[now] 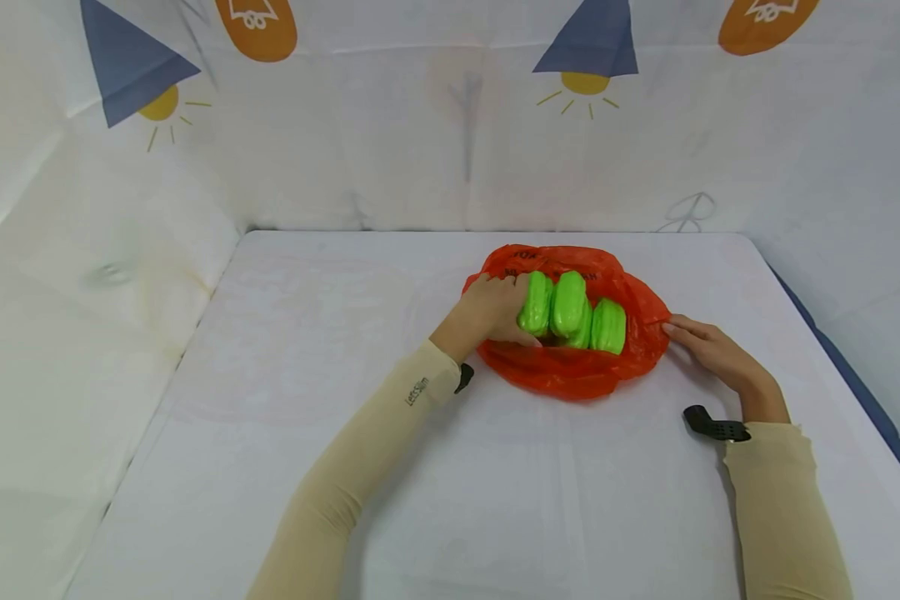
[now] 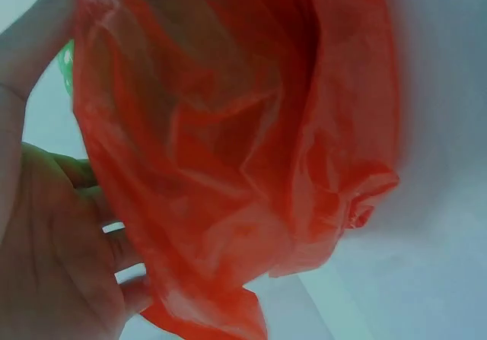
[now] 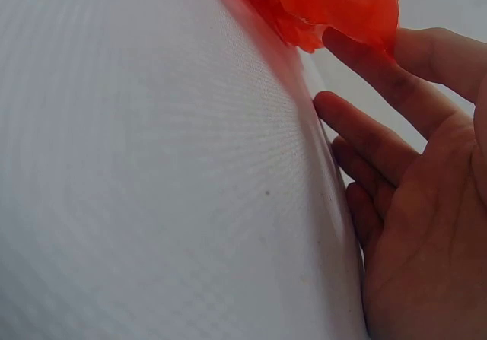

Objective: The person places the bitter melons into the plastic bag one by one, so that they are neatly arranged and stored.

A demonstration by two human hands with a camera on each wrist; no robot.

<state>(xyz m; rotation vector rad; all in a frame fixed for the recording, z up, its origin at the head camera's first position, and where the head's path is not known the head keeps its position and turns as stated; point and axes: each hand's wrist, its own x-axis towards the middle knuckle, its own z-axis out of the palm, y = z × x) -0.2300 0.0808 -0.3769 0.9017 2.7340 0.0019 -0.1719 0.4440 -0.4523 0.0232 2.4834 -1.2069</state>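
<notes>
A red plastic bag [image 1: 547, 372] lies on the table with its mouth spread open and dark lettering at the back rim. Inside it sit several shiny bright-green rounded packets [image 1: 569, 304]; their exact kind does not show. My left hand [image 1: 495, 308] reaches into the bag's left side, thumb in front and fingers behind, gripping the leftmost green packet [image 1: 537, 302]. In the left wrist view, red plastic hides part of those fingers. At the right rim, my right hand [image 1: 708, 346] pinches the bag's edge between thumb and index finger; the other fingers [image 3: 365, 138] extend loosely.
The white table [image 1: 307, 333] runs back to a pale fabric wall [image 1: 397, 150] printed with blue and orange lamp shapes. More white fabric hangs at both sides. A black wrist strap mount [image 1: 716, 425] sits on the right forearm.
</notes>
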